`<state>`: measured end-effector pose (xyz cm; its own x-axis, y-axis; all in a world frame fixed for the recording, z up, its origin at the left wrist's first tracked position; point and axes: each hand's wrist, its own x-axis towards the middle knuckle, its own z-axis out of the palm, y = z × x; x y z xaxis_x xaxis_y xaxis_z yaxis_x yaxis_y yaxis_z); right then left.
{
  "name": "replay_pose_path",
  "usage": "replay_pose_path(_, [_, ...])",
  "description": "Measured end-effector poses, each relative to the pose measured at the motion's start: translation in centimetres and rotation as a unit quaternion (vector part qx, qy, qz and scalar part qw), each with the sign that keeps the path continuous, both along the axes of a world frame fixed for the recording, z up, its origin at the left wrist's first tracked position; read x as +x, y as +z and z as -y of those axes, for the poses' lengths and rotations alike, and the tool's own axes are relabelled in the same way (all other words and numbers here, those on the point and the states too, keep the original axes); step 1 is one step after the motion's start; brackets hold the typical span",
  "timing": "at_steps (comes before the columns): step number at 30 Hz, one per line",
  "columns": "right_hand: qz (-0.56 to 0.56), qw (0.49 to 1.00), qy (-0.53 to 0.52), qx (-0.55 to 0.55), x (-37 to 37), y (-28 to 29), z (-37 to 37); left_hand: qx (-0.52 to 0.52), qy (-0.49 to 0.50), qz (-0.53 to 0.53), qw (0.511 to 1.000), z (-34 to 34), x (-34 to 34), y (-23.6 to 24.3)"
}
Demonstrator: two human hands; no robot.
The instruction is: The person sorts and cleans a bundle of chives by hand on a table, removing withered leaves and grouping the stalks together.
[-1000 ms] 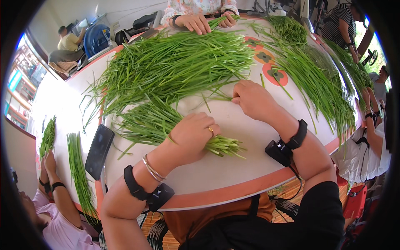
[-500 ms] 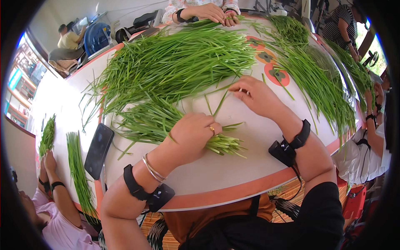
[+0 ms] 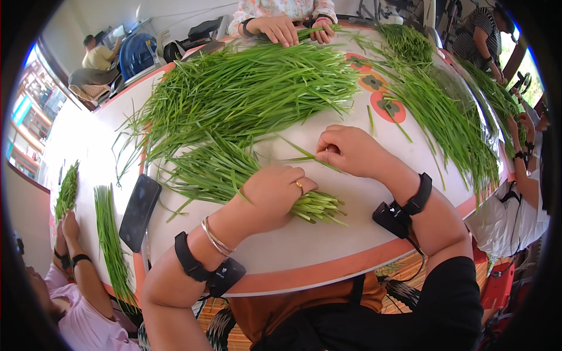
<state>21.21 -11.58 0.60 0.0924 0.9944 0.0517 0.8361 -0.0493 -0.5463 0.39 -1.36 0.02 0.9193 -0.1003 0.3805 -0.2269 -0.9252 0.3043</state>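
My left hand (image 3: pixel 274 196) is closed round a bunch of garlic chives (image 3: pixel 219 169). The pale cut ends (image 3: pixel 319 206) of the bunch stick out to the right of my fingers, while the green leaves fan out to the left over the table. My right hand (image 3: pixel 348 151) is held just to the right, fingers curled, with a loose chive blade (image 3: pixel 301 154) at its pinched fingertips. Beyond both hands lies a large heap of chives (image 3: pixel 252 88). My palm hides the middle of the bunch.
A dark phone (image 3: pixel 140 212) lies left of my bunch, beside a smaller chive bundle (image 3: pixel 109 234). More chives (image 3: pixel 436 117) spread along the right. Across the white table (image 3: pixel 328 245), a person's hands (image 3: pixel 278 29) hold chives; other people work at left and right.
My right hand has drawn down and slightly toward me, and its fingers have closed. The loose blade now lies flatter. Across the table, the person's hands have moved apart.
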Motion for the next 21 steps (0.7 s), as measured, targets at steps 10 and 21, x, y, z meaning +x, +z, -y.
replay_pose_path(10, [0.096, 0.993, -0.067, 0.001, 2.0, 1.1, 1.8, -0.008, 0.045, -0.052, 0.998, 0.1, -0.3, 0.0])
replay_pose_path(21, [0.099, 0.989, 0.035, -0.106, 1.0, 2.1, 2.0, 0.006, 0.04, -0.044, 0.998, -0.1, -0.2, 0.1])
